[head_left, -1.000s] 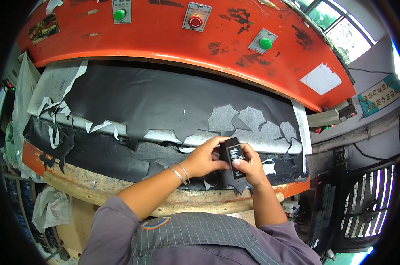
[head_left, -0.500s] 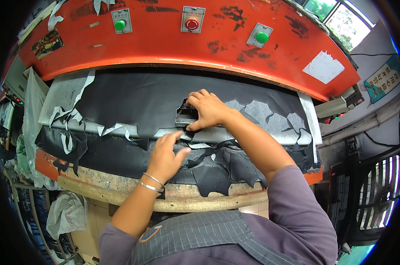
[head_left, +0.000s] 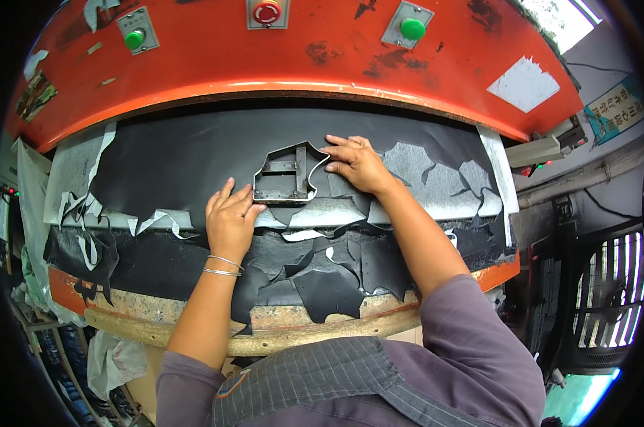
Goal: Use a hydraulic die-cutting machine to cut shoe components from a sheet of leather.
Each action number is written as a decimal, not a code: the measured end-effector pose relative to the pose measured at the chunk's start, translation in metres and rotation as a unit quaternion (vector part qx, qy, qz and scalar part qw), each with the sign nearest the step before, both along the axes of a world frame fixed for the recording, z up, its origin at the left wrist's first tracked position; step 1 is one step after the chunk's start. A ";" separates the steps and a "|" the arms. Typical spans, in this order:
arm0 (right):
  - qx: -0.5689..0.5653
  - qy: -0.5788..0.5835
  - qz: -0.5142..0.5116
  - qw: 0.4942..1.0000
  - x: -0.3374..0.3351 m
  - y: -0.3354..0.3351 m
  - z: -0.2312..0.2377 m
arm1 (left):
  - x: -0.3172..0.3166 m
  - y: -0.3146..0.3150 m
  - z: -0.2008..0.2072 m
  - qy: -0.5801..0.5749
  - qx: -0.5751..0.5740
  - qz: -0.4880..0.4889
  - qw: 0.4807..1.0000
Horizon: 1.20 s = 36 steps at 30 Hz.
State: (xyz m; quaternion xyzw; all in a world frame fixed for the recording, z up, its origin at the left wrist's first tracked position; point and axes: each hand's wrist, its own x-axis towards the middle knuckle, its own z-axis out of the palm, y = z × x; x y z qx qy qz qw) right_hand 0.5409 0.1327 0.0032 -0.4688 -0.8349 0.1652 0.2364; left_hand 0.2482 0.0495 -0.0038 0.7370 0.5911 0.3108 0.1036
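Note:
A metal cutting die (head_left: 301,169), an irregular outline with inner cross bars, lies on a smooth black sheet (head_left: 180,156) that looks like leather. The fingertips of my left hand (head_left: 229,219) press against the die's near left corner. On the far right side, my right hand (head_left: 361,169) has its fingers and thumb at the die's edge, so the die is held between both hands. Right of the die the sheet has several cut-out gaps (head_left: 411,167) that show a grey surface below.
Beyond the sheet spans an orange machine beam (head_left: 215,67) with two green buttons (head_left: 412,28) and a red one (head_left: 266,12). Black offcuts (head_left: 328,293) hang at the near side, above a worn wooden rail (head_left: 322,331). White strips (head_left: 87,203) dangle at the left.
The die, which stood tilted in my right hand, now lies flat and farther left. My left hand has moved left and up to its corner. My right hand has shifted right. The head view has shifted.

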 end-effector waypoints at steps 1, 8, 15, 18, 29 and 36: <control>-0.005 0.004 -0.006 1.000 0.002 0.002 -0.001 | 0.000 0.001 0.001 0.000 0.002 -0.006 1.000; 0.071 0.023 0.001 0.997 0.009 0.009 -0.004 | 0.008 0.015 0.007 0.010 -0.004 0.013 1.000; 0.071 0.055 0.051 0.995 0.003 -0.004 -0.011 | -0.004 0.013 0.002 -0.022 -0.010 0.030 0.999; 0.068 0.048 0.052 0.995 0.002 -0.007 -0.010 | -0.008 0.011 0.004 -0.025 -0.009 0.024 0.999; 0.121 0.037 0.086 0.988 0.009 0.006 0.000 | -0.003 0.013 0.005 0.001 0.034 -0.008 0.999; 0.112 0.044 0.088 0.989 0.004 0.005 -0.002 | -0.005 0.010 0.012 -0.005 0.026 0.013 1.000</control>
